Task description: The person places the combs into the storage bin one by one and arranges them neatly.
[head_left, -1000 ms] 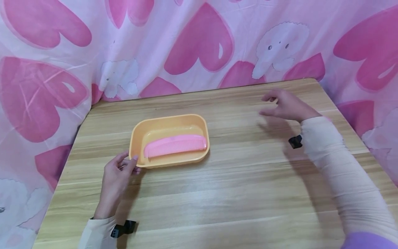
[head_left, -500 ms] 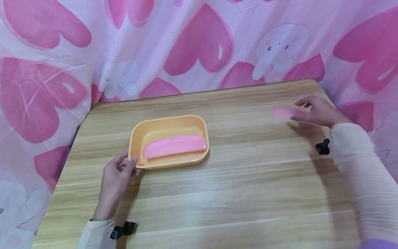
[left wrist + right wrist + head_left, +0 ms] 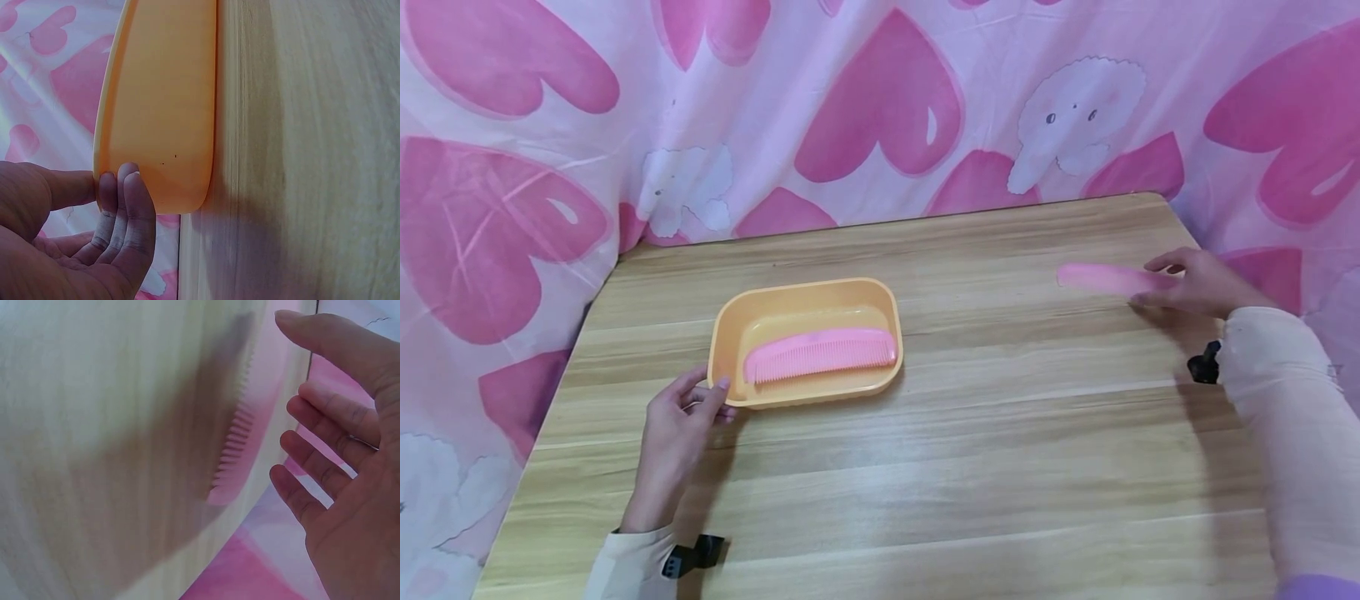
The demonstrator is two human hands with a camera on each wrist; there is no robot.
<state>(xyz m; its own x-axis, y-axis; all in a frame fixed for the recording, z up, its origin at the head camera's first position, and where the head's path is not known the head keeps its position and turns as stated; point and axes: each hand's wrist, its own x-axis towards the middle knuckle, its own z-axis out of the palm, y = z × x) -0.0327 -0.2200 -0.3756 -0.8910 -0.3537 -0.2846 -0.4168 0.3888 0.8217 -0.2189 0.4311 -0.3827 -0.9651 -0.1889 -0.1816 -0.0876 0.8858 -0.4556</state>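
In the head view, a yellow-orange plastic tray point(image 3: 805, 292) stands on the table at left of centre. A pink comb point(image 3: 822, 350) lies inside it, teeth toward the person. My left hand point(image 3: 673, 429) pinches the tray's near left corner, thumb on the rim and fingers against the outer wall point(image 3: 159, 94). At the far right, a second pink comb point(image 3: 1097, 278) lies flat on the wood. Over its right end hovers my right hand point(image 3: 1206, 283), thumb and fingers spread apart. The right wrist view shows a gap between these fingers and the comb's toothed end point(image 3: 234, 456).
The wood-grain table point(image 3: 925, 467) has its back edge against a pink curtain point(image 3: 880, 100) printed with hearts. Its right edge passes close beneath the right hand. Small black devices point(image 3: 1205, 363) are strapped at both wrists.
My right hand has moved right and toward the person, past the comb's middle to its right end, uncovering the comb on the table. The left hand and tray have stayed in place.
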